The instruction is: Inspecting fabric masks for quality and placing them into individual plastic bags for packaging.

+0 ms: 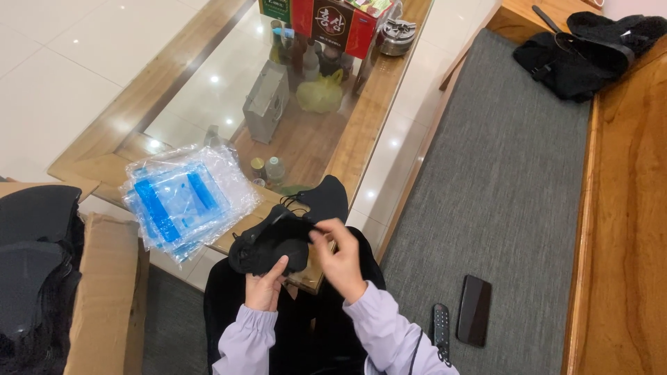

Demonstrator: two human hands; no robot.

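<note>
My left hand (266, 285) grips the near edge of a black fabric face mask (272, 244) held over my lap. My right hand (340, 257) pinches the same mask's thin strap at its right side. A second black mask (323, 198) lies on the near corner of the glass-topped wooden table (351, 149), just beyond my hands. A stack of clear plastic bags with blue strips (184, 198) rests on the table to the left of the masks.
An open cardboard box (104, 292) holding black fabric items (31, 264) stands at the left. A phone (474, 310) and a remote (440, 328) lie on the grey cushion (514, 173) to my right. Black clothing (583, 52) sits at the far end. Boxes and bottles crowd the table's far end.
</note>
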